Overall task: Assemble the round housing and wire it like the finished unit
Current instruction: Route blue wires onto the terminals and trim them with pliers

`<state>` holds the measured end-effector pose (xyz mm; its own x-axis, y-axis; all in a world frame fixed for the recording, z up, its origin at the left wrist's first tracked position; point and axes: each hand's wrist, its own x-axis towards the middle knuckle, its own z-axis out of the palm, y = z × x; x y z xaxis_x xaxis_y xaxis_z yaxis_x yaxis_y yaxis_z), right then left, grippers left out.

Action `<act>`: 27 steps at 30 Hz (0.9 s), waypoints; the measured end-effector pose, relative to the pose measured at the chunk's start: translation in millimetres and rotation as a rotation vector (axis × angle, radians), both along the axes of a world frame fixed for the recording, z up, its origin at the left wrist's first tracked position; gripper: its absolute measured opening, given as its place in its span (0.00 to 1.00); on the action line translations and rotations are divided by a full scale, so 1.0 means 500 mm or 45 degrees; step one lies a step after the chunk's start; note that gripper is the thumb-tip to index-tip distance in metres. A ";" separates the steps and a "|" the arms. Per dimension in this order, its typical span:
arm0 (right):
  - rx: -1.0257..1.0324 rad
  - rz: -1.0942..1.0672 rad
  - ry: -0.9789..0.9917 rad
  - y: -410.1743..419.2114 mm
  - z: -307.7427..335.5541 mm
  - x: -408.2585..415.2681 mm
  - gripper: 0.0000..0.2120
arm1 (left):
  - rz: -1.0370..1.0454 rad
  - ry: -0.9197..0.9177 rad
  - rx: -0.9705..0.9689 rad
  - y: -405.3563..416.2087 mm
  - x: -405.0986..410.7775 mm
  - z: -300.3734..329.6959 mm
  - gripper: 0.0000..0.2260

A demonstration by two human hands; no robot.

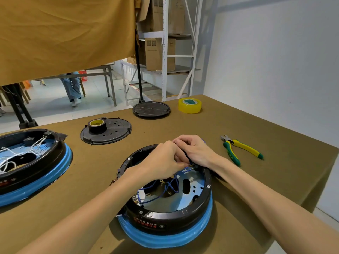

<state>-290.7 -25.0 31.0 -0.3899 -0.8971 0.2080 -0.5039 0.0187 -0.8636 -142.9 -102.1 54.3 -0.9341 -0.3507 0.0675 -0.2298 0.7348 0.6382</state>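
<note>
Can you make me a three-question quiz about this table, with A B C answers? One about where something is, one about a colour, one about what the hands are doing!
1. Where is the black tape roll?
A on a black cover plate
B inside the housing
C on the floor

2. What colour are the wires in the near housing?
A red
B blue
C white

3. The pliers are:
A held in the left hand
B cutting a wire
C lying untouched

Answers: A, it sits on the plate; B, blue loops show inside; C, both hands, left hand and right hand, work at the housing's rim.

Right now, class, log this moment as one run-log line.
stage: wiring | left hand, right hand: pinching blue wires at far rim of round black housing | yellow-green pliers: unused, on table
</note>
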 end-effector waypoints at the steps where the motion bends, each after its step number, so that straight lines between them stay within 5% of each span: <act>1: 0.001 -0.002 -0.001 0.000 0.000 -0.001 0.13 | -0.001 -0.002 -0.001 0.001 -0.001 0.000 0.06; 27: 0.008 -0.021 0.005 -0.003 0.002 0.004 0.13 | -0.008 0.036 0.095 0.002 0.002 0.003 0.06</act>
<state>-288.8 -26.3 31.9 -0.4041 -0.8917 0.2040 -0.5066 0.0324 -0.8616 -141.7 -101.3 55.8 -0.9342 -0.3502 0.0680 -0.2065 0.6863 0.6974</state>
